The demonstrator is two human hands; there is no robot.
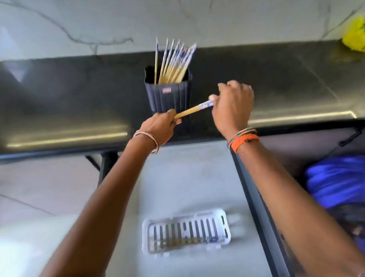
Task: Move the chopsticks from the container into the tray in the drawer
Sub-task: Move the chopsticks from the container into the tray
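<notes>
A dark ribbed container [168,96] stands on the black counter and holds several wooden chopsticks [174,60] with blue-white tops, leaning right. In front of it both hands hold a small bunch of chopsticks [193,110] level: my left hand [162,126] grips the wooden end, my right hand [232,104] pinches the patterned end. Below, in the open grey drawer [181,179], lies a white slotted tray [185,232] with a chopstick or two in it, blurred.
The black counter [48,108] runs across the view below a marble wall. A yellow bag with something green [362,37] sits at the far right. Blue cloth [350,178] lies right of the drawer's dark side rail. A white blurred object [20,259] is at lower left.
</notes>
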